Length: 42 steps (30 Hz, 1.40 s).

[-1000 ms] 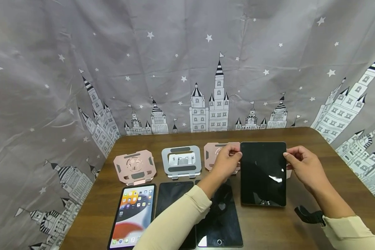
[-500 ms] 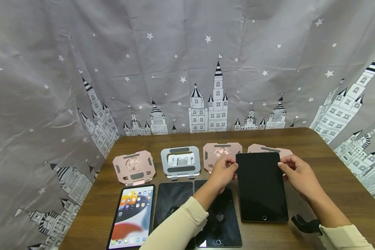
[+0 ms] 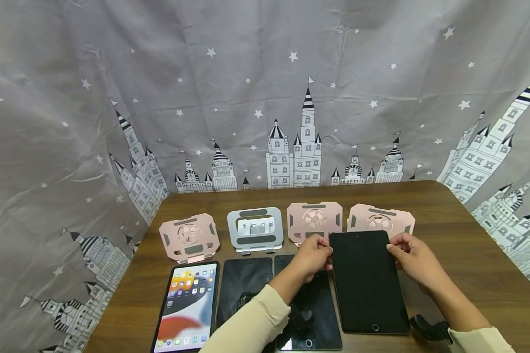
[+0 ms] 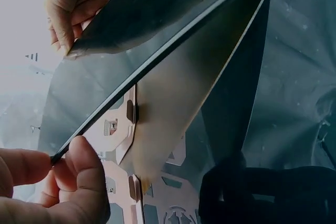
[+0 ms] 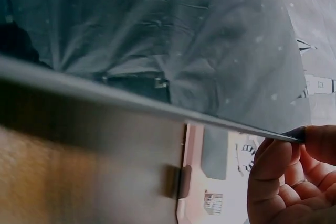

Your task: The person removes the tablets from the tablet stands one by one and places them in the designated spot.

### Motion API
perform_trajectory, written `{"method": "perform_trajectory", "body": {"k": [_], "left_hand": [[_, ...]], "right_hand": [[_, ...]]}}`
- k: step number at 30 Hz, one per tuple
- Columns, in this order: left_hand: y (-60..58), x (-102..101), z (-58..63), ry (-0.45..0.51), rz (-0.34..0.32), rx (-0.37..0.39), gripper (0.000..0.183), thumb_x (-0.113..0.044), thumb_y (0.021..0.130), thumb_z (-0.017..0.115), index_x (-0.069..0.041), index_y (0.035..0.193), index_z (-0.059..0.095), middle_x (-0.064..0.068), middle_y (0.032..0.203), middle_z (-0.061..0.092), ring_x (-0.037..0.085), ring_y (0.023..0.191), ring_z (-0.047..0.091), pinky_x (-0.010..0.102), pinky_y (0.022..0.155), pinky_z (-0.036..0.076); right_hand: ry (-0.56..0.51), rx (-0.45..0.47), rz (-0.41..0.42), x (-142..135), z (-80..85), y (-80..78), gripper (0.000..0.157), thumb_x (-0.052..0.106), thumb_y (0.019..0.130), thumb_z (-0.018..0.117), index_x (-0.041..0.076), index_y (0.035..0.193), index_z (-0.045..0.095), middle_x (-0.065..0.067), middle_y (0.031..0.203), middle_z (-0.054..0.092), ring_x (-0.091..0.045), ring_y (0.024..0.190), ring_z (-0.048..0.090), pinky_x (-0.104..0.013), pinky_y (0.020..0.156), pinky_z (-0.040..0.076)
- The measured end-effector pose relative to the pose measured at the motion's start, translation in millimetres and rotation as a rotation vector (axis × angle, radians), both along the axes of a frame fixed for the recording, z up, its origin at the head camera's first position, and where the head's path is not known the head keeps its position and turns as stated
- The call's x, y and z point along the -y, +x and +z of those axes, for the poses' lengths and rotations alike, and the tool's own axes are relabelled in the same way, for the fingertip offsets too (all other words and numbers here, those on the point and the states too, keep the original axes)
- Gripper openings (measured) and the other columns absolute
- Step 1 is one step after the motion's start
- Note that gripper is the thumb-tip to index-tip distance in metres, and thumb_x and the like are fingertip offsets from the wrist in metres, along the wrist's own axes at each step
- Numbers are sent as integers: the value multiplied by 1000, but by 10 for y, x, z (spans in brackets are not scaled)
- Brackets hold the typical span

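A black tablet (image 3: 368, 284) with a dark screen and a round home button at its near end is held between both hands. My left hand (image 3: 312, 257) pinches its left edge near the far corner, thumb on top and fingers beneath. On the opposite edge, my right hand (image 3: 417, 260) pinches near the other far corner. The tablet slopes down toward the near side, its far end raised off the wood. Right behind it stands a pink tablet stand (image 3: 382, 219), partly covered. The left wrist view shows the tablet's edge (image 4: 142, 69) held between thumb and fingers.
To the left lie a tablet with a lit screen (image 3: 187, 304) and two dark tablets, one (image 3: 247, 274) beside the other (image 3: 322, 304), under my left forearm. Behind them stand two pink stands (image 3: 189, 235) and a light blue stand (image 3: 259, 239) on the wooden table (image 3: 450, 230).
Both hands have brought the tablet down and toward the near side, its near end going lowest. The rightmost pink stand, mostly covered before, now shows behind it.
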State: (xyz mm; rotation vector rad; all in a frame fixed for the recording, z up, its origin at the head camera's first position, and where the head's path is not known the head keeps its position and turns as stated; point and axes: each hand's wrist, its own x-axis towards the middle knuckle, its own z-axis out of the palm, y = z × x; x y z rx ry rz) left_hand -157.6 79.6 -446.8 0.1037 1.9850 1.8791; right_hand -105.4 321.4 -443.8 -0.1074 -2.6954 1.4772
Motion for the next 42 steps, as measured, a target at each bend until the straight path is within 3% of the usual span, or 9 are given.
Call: {"method": "perform_trajectory", "body": {"k": [7,18,23,27,31,38,42], "left_hand": [[40,18,-68,-62,-17,8,14,5,95,55,-6,88,51,5,71,51,13,58,52,24,51,54],[98,17,-129,-134,-22,-3,14,8,93,56,-4,87,52,6,69,51,13,56,53,26,52,56],[108,37,-142,-248,-45,-64,15,6,90,60,-6,84,52,3,68,50,12,52,52,25,48,53],[90,67,-161,-370,-72,-197,17,4,86,64,-5,75,55,-1,63,48,8,51,48,20,46,42],[60,80,-178,-482,-85,-273,20,2,82,67,-6,67,58,-3,62,47,10,57,44,23,48,37],[37,45,-172,-575,-102,-235,31,-4,83,71,-11,61,51,-1,62,45,13,57,44,25,48,36],[45,39,-184,-639,-114,-259,35,-7,84,71,-14,58,47,-3,58,43,13,54,42,25,47,33]], "right_hand": [[-31,55,26,5,-78,33,13,3,100,53,-9,105,52,-9,78,54,-15,66,54,-30,56,53],[-89,191,96,-73,-165,30,14,5,101,51,-9,103,52,-7,79,51,-17,66,53,-29,56,53],[-81,208,125,-92,-200,7,12,4,100,52,-9,101,54,-6,77,50,-17,67,52,-29,56,54],[-63,217,137,-100,-238,-11,12,4,99,53,-8,101,54,-6,79,50,-17,68,52,-29,57,54],[-31,224,173,-112,-274,-39,10,3,97,55,-7,100,53,-6,79,49,-18,68,51,-30,57,53],[3,237,195,-133,-291,-75,6,-1,94,56,-6,96,54,-5,78,51,-19,70,52,-31,58,52],[7,251,204,-131,-293,-71,5,-1,95,55,-6,95,55,-5,77,52,-20,70,52,-31,59,53]]}}
